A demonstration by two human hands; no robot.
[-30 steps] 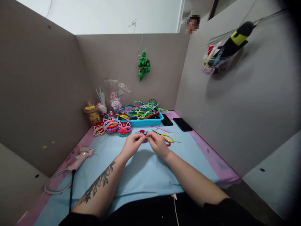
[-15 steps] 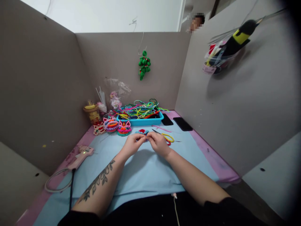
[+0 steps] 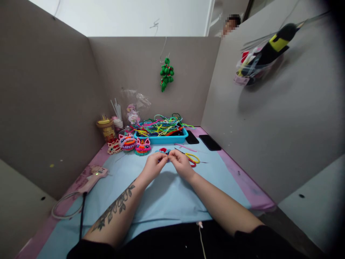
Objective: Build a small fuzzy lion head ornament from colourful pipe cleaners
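My left hand [image 3: 152,167] and my right hand [image 3: 182,164] meet at the middle of the light-blue mat [image 3: 167,194], fingers pinched together on a small blue and red pipe-cleaner piece [image 3: 164,151]. Most of that piece is hidden behind my fingertips. Just right of my right hand lie yellow-handled scissors [image 3: 193,158] and a pink pipe cleaner [image 3: 185,147].
A blue tray [image 3: 161,138] heaped with coloured pipe cleaners stands behind my hands, with several finished pipe-cleaner heads [image 3: 134,145] to its left. Two dark phones [image 3: 209,142] lie at the back right. A pink glue gun [image 3: 91,178] and its cable rest at the left. Grey partition walls enclose the desk.
Both hands stay pinched on the small piece with only slight finger movement. The view shifted a little.
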